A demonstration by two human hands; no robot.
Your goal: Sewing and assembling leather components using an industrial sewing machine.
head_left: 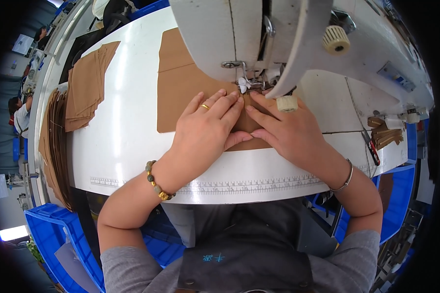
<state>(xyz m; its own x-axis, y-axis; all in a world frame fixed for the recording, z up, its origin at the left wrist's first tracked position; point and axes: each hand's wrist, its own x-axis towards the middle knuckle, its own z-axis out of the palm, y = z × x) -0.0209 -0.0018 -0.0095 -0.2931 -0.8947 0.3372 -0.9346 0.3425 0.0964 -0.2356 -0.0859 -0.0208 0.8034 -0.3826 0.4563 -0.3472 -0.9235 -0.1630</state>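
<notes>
Under the white sewing machine head (pixel 220 34), a brown fabric piece (pixel 176 102) lies on the white table (pixel 122 156) at the presser foot (pixel 247 84). My left hand (pixel 205 127) rests open on the fabric, left of the needle area, fingers extended and thumb pointing right. My right hand (pixel 291 134) lies open on it at the right of the foot, fingertips close to the needle area and partly hidden by the machine. The two thumb tips nearly meet below the foot. Whether the needle is in the fabric I cannot tell.
Stacks of brown pieces (pixel 88 83) lie along the table's left side. At the right are small brown scraps (pixel 386 135) and red-and-black snips (pixel 370 149). Blue bins (pixel 46 227) stand below both sides of the table. Two people (pixel 19 115) sit at the far left background.
</notes>
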